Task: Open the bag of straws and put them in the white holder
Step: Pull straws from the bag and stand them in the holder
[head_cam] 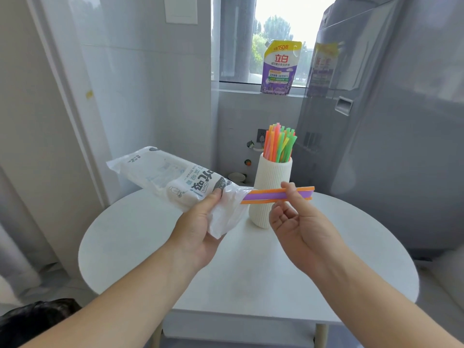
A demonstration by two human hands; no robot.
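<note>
Nearest, two bare forearms reach in over the near edge of a round white table (251, 267). The left hand (198, 222) is held above the table's left half. Its fingers and thumb are clamped round the crumpled open end of a translucent white plastic straw bag (170, 177) with dark printed lettering. The bag is off the table and slants up and away to the far left.

To its right, the right hand (298, 222) pinches a small bunch of flat plastic straws, one purple between orange ones (266, 196), thumb on top and fingers curled beneath. The bunch lies roughly level, its left ends at the bag's mouth and its right ends sticking out past the thumb.

Just behind the bunch a tall white ribbed holder (273, 177) stands upright on the table. It holds a spray of orange, pink, green and yellow straws (278, 144).

Farther back on the right stands a tall grey appliance (389, 121). On the far window sill stands a purple and yellow detergent pouch (280, 67).
</note>
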